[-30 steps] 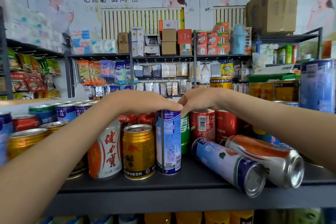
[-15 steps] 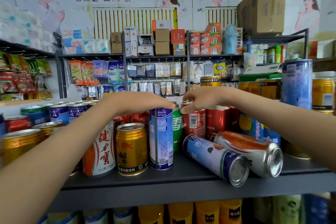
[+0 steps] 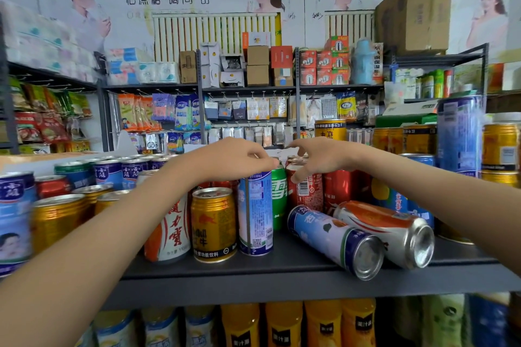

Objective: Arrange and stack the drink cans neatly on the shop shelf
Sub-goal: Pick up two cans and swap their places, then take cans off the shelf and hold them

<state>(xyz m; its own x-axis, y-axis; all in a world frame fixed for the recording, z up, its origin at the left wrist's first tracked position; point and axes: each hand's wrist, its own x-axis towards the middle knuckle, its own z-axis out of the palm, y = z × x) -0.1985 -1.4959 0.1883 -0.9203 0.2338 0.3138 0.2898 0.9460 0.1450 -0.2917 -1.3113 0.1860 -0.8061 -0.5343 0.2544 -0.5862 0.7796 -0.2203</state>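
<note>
One wide head-worn view faces the shelf (image 3: 282,286) front-on from close, seemingly slightly above it, edges blurred

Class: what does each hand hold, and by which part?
The right hand pinches the red can by its top rim. The left hand lies over the tall blue can; whether it grips cannot be told.
</note>
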